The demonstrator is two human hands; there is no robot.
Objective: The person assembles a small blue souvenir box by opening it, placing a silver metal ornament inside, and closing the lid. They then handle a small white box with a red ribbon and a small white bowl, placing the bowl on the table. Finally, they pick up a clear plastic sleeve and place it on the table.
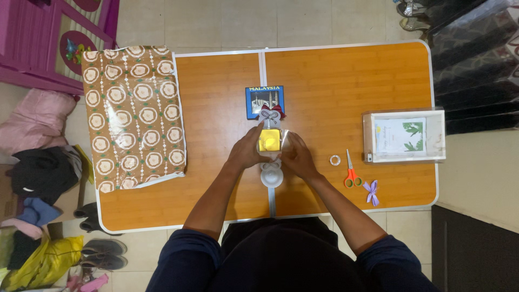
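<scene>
My left hand (246, 153) and my right hand (297, 158) close from both sides on a small box with a yellow top (269, 140) at the middle of the orange folding table (330, 81). A silver-and-red ribbon bow (271, 114) lies just beyond the box, on a blue square picture card (254, 101). A small white round object (271, 176) sits between my wrists, near the table's centre seam.
A sheet of brown patterned wrapping paper (132, 119) covers the table's left part. At the right lie a shallow wooden tray with a leaf-print card (404, 136), orange-handled scissors (352, 174), a tape ring (335, 160) and a purple bow (372, 192). Clothes and shoes lie on the floor at left.
</scene>
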